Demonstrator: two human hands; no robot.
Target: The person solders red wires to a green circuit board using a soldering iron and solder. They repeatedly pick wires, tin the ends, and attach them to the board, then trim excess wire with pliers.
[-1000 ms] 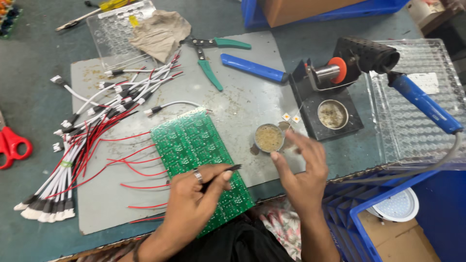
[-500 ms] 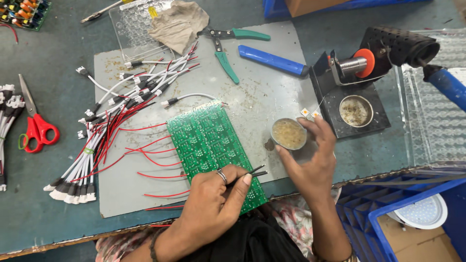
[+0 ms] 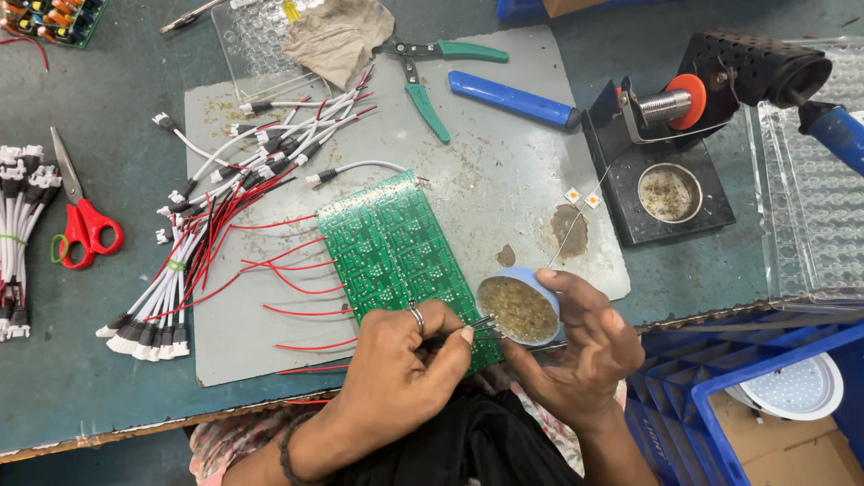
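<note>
My left hand [image 3: 405, 369] pinches a pair of black tweezers [image 3: 468, 328], whose tips point right into a small round blue tin [image 3: 518, 309] of brownish paste. My right hand [image 3: 580, 346] holds that tin by its rim, lifted near the table's front edge. The tin sits just over the near right corner of a green circuit board [image 3: 391, 252], which lies on a grey mat [image 3: 504, 171] with red wires [image 3: 297, 279] sticking out of its left side.
White-and-red connector cables [image 3: 216, 216] fan out left of the board. Red scissors [image 3: 83, 225] lie far left. Green pliers [image 3: 423, 81], a blue-handled tool [image 3: 513, 97] and a rag [image 3: 337, 36] lie at the back. A soldering iron stand [image 3: 670, 166] stands right, blue crates [image 3: 747, 387] below it.
My right hand has picked the tin up from the mat and brought it down toward me, beside the board's corner. The tweezers' tips now reach into the tin.
</note>
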